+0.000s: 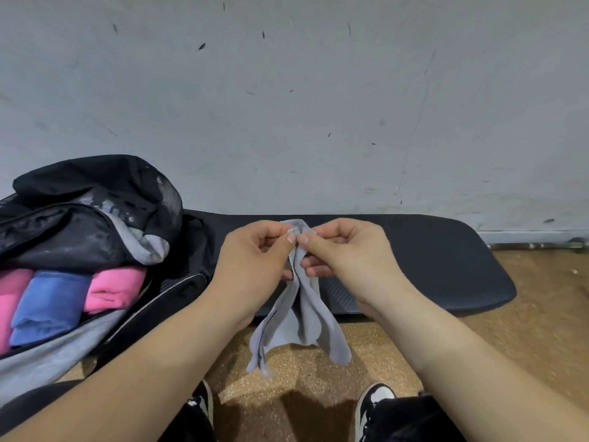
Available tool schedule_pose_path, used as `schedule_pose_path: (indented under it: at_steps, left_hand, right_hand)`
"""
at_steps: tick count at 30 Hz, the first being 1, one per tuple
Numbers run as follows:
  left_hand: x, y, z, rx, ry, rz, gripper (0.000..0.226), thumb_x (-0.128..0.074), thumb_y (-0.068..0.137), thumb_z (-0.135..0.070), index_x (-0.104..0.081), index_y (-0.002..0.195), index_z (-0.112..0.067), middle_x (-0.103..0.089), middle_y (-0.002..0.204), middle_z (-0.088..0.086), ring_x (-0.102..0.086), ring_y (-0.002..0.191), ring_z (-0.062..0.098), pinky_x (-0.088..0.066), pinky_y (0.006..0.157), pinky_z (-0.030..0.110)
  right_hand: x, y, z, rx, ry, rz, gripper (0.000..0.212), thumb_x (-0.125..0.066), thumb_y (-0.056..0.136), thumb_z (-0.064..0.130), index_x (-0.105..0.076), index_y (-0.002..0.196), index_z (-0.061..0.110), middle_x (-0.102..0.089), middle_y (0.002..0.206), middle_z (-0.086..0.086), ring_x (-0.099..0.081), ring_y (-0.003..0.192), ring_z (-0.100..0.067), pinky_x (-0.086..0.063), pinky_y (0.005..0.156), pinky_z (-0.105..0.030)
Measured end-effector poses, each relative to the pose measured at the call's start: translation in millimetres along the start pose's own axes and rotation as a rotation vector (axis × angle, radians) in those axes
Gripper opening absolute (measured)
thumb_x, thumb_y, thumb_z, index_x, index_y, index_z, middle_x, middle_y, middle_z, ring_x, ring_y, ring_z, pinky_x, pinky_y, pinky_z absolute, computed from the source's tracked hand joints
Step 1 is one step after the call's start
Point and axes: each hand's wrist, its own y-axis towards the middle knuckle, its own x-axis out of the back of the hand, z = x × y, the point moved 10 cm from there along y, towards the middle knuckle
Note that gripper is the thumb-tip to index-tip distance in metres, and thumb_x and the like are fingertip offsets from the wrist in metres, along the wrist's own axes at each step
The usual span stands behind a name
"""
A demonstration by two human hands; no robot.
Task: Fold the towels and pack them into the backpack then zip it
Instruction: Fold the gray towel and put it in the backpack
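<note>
A small grey towel (302, 320) hangs in the air in front of me, bunched at its top edge. My left hand (255, 260) and my right hand (347, 253) pinch that top edge side by side, thumbs nearly touching. To the left, the black backpack (95, 199) lies open with its flap thrown back. Inside it lie a folded blue towel (47, 301) and folded pink towels (114, 291) on either side of it.
A black padded bench (430, 263) runs along the grey wall (287, 90) behind the hands. The backpack rests on its left end. Below is a brown speckled floor (510, 330), with my black-and-white shoes (376, 400) at the bottom.
</note>
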Motion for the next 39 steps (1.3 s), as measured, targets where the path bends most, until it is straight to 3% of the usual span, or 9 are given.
schedule_pose_path:
  at_steps: [4,9,15,20,23,27,30,34,39]
  left_hand:
    - [-0.3,-0.9,-2.2,-0.024,0.028,0.026,0.014,-0.068,0.100,-0.016,-0.081,0.097,-0.021,-0.082,0.088,-0.002,-0.079,0.086,0.015,-0.067,0.074,0.041]
    - [-3.1,-5.3,-7.0,-0.083,0.074,0.085,0.015,-0.072,0.097,-0.018,-0.083,0.103,-0.026,-0.082,0.090,-0.005,-0.079,0.086,0.016,-0.066,0.082,0.043]
    - [5.7,-4.6,-12.0,-0.138,0.112,0.058,0.015,-0.082,0.087,-0.011,-0.079,0.095,-0.022,-0.081,0.089,-0.006,-0.078,0.087,0.010,-0.063,0.082,0.032]
    - [10.2,0.1,-18.0,-0.127,-0.009,0.127,0.017,-0.071,0.096,-0.006,-0.077,0.093,-0.021,-0.081,0.091,-0.001,-0.074,0.087,0.010,-0.057,0.083,0.030]
    - [0.7,-7.0,-26.9,-0.086,-0.192,0.305,0.007,-0.070,0.095,-0.006,-0.071,0.098,-0.013,-0.078,0.091,0.003,-0.072,0.087,0.011,-0.058,0.080,0.023]
    - [3.5,-13.9,-39.5,-0.073,-0.386,0.427,0.012,-0.067,0.088,-0.013,-0.075,0.092,-0.020,-0.075,0.087,0.005,-0.069,0.082,0.014,-0.057,0.075,0.022]
    - [18.7,-1.7,-34.9,-0.081,-0.325,0.320,0.011,-0.073,0.092,-0.011,-0.074,0.093,-0.022,-0.074,0.085,0.003,-0.066,0.079,0.014,-0.054,0.075,0.026]
    - [40.1,12.5,-28.6,-0.116,-0.080,0.127,0.011,-0.063,0.103,-0.015,-0.069,0.097,-0.023,-0.070,0.081,0.012,-0.058,0.072,0.019,-0.047,0.072,0.038]
    - [32.7,3.9,-32.1,-0.099,-0.015,0.207,0.008,-0.061,0.104,-0.021,-0.067,0.099,-0.021,-0.067,0.090,0.033,-0.055,0.076,0.029,-0.049,0.063,0.037]
  right_hand:
    - [1.2,-1.0,2.5,0.018,-0.032,0.016,0.015,-0.081,0.089,0.016,-0.077,0.090,0.002,-0.078,0.081,-0.017,-0.072,0.067,-0.023,-0.063,0.065,-0.035]
    - [-3.1,-4.4,2.9,0.050,-0.054,0.025,0.026,-0.069,0.099,0.026,-0.081,0.083,0.010,-0.078,0.081,-0.018,-0.075,0.077,-0.038,-0.065,0.081,-0.049]
    - [-18.5,-12.5,-0.3,-0.098,0.149,0.144,0.038,-0.056,0.106,0.034,-0.077,0.098,0.003,-0.080,0.091,-0.017,-0.079,0.085,-0.029,-0.064,0.084,-0.045]
    - [13.1,10.5,8.9,0.032,-0.041,0.062,0.021,-0.077,0.090,0.032,-0.078,0.106,0.018,-0.075,0.104,-0.003,-0.073,0.098,-0.023,-0.063,0.084,-0.040]
    - [13.1,18.3,-0.7,-0.032,-0.019,0.282,0.064,-0.083,0.076,0.032,-0.063,0.136,0.022,-0.067,0.134,-0.003,-0.067,0.122,-0.017,-0.054,0.098,-0.033]
    - [-5.4,-3.5,0.9,-0.084,0.166,0.651,0.058,-0.074,0.084,0.020,-0.061,0.138,0.003,-0.067,0.138,-0.016,-0.064,0.128,-0.029,-0.051,0.108,-0.037]
    - [2.1,-1.9,4.0,-0.062,0.212,0.557,0.040,-0.068,0.087,0.010,-0.069,0.127,0.005,-0.074,0.125,-0.013,-0.072,0.114,-0.023,-0.059,0.094,-0.032]
    - [10.3,1.4,11.0,0.018,0.091,0.427,0.038,-0.067,0.091,0.030,-0.072,0.122,0.009,-0.077,0.118,-0.010,-0.074,0.107,-0.022,-0.061,0.086,-0.032]
    - [21.1,-1.0,25.2,0.052,0.121,0.326,0.038,-0.059,0.103,0.027,-0.067,0.124,-0.003,-0.075,0.118,-0.020,-0.075,0.107,-0.030,-0.060,0.092,-0.040]
